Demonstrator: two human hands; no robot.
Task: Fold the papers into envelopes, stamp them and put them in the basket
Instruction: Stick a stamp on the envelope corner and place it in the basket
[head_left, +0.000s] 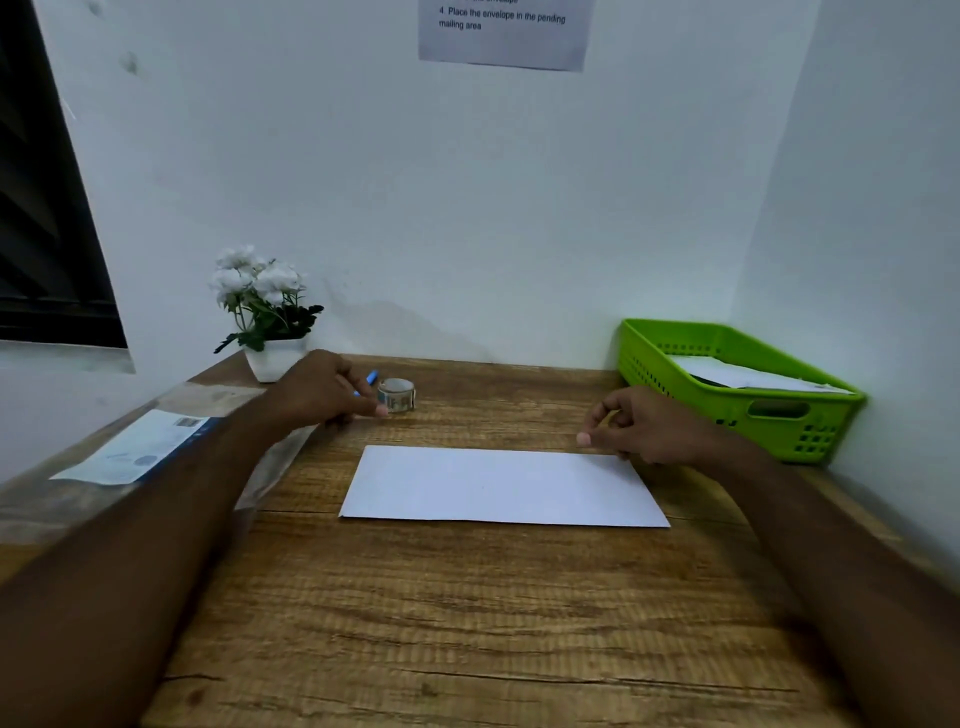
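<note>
Desk corner (571, 387): papers (753, 375) half-hidden in basket (727, 410)

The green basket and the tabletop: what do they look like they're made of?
The green basket looks like moulded plastic, smooth and slightly glossy: one even bright colour, neat rows of holes and a cut-out handle slot. The tabletop looks like matte wood, going by its brown grain lines and dark cracks, though it could be a printed laminate.
</note>
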